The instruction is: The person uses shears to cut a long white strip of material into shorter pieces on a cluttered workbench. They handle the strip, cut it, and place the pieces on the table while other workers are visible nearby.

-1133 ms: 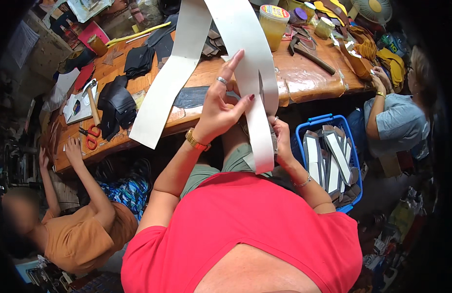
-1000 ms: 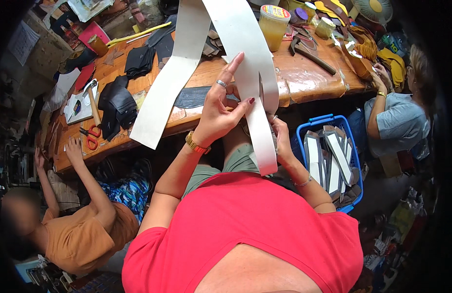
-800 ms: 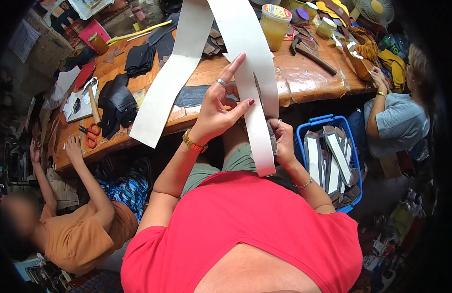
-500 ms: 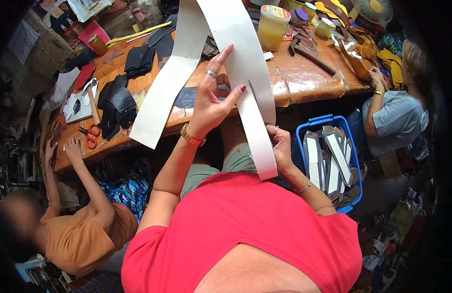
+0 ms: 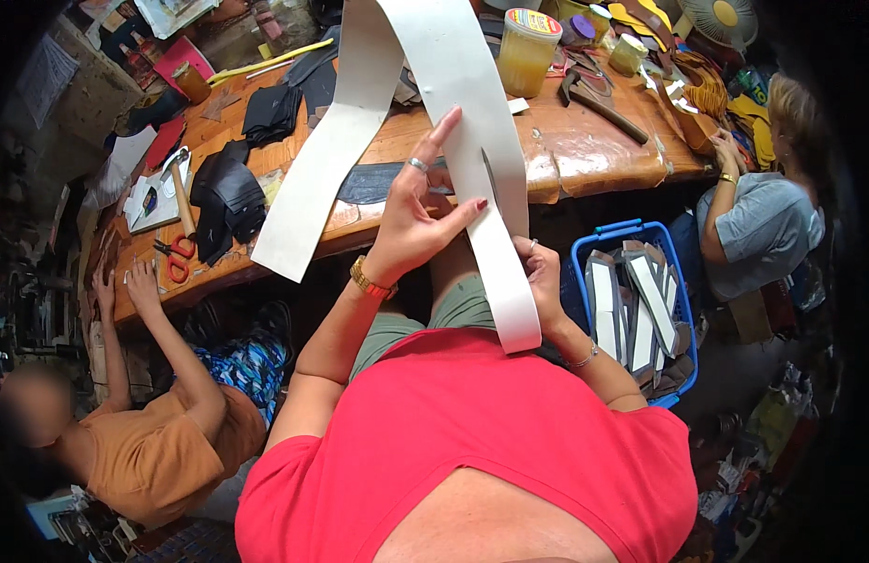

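While pinching the white strip [image 5: 458, 70] in the left hand [image 5: 414, 218] by the near edge of the table [image 5: 585, 155], seems to be cutting it longways with a thin blade [image 5: 489, 174]. Cannot tell the grip of the right hand [image 5: 546, 281], half hidden. Probably needs slow, straight snips next.

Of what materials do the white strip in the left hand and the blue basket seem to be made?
White strip: perhaps coated card or synthetic sheet, smooth with a faint sheen; it bends in broad curves.
Blue basket: likely moulded plastic, glossy, with perforated walls.
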Demonstrator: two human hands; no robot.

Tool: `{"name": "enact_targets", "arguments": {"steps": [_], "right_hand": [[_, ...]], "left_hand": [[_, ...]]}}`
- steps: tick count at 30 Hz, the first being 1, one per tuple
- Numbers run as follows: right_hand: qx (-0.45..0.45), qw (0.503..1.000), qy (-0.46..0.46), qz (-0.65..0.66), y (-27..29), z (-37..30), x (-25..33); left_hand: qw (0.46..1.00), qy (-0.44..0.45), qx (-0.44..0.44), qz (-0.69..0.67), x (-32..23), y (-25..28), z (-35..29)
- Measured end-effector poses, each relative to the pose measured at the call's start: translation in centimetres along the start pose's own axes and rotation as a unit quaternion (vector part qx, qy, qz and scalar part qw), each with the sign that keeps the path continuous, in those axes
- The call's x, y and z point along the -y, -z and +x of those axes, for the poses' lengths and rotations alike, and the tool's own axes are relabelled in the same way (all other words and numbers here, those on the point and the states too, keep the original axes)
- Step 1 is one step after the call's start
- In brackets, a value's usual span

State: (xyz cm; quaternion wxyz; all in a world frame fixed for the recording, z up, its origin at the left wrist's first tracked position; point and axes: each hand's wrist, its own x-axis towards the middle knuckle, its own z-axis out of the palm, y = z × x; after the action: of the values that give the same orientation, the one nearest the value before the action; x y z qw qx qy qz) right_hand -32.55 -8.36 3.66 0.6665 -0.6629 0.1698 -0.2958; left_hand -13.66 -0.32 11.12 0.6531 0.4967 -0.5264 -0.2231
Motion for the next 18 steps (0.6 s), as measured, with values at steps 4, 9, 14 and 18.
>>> {"name": "enact_targets", "arguments": {"steps": [4, 9, 14, 18], "right_hand": [[-0.007, 1.000, -0.003, -0.007, -0.1, -0.6, -0.2], [0.002, 1.000, -0.004, 0.004, 0.0, 0.1, 0.1], [-0.020, 1.000, 0.002, 0.015, -0.4, 0.6, -0.6], [0.010, 1.000, 0.019, -0.022, 0.2, -0.1, -0.2]], "left_hand": [[1.000, -0.012, -0.020, 0.013, 0.4, 0.7, 1.2], [1.000, 0.011, 0.008, 0.007, 0.4, -0.6, 0.2], [0.999, -0.004, 0.010, 0.036, 0.4, -1.1, -0.7], [1.000, 0.002, 0.010, 0.013, 0.1, -0.7, -0.7]]}}
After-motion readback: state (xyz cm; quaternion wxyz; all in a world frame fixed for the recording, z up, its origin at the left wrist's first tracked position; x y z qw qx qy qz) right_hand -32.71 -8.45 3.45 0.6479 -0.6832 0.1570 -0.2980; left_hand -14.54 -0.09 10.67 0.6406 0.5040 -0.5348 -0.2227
